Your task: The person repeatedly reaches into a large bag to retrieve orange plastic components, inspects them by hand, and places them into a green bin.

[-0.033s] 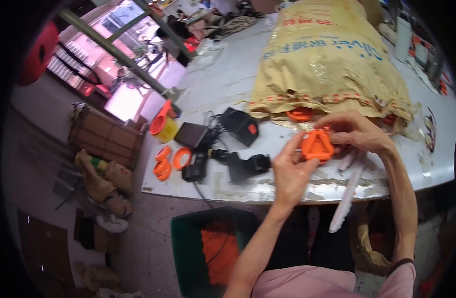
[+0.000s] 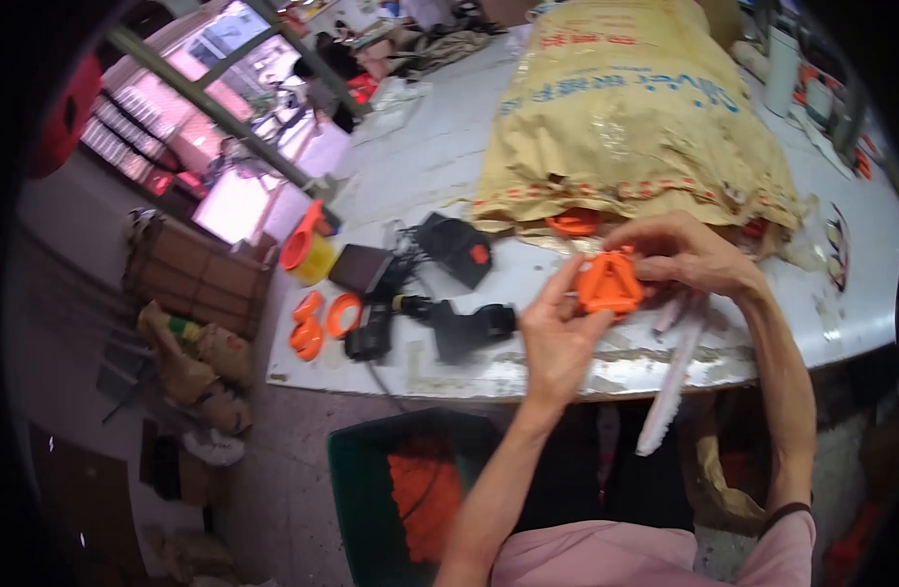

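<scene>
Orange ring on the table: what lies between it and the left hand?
Black devices, their kind too blurred to tell, lie between the orange ring and left hand in the head view.

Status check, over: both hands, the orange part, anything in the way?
Left hand, right hand: both on orange part. Part held over table. Possible snag: white strip overhanging table edge, below right hand.

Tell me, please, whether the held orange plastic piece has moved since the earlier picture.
No: judged against the large yellow sack, the orange plastic piece shows no clear shift.
</scene>
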Motion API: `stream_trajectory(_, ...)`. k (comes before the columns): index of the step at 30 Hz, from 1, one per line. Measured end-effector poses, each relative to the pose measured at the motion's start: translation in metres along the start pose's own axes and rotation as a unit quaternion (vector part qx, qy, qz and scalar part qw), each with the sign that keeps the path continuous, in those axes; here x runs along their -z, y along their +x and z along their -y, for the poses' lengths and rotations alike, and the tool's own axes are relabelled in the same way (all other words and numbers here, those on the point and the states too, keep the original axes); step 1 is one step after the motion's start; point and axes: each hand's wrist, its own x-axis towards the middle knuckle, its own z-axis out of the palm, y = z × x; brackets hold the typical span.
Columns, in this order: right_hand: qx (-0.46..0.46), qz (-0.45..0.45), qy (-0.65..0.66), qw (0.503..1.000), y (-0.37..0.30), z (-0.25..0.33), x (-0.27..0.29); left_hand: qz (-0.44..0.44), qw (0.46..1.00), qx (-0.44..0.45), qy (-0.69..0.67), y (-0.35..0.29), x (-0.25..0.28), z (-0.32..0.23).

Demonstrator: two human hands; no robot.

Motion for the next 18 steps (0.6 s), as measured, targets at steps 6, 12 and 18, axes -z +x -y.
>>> stream_trajectory(6, -0.009, 0.007, 0.016, 1.0, 0.006, 0.002, -0.005, -0.004, 1.0, 0.003, 0.023, -0.003, 0.004, -0.011)
stream_trajectory(12, -0.006, 0.054, 0.031, 0.998, 0.005, -0.006, 0.001, 0.001, 0.999, -0.016, 0.034, -0.006, 0.003, -0.01)
stream_trajectory(18, 0.004, 0.044, 0.035, 0.998, 0.004, -0.006, -0.001, -0.002, 0.998, -0.019, 0.059, -0.006, 0.004, -0.007)
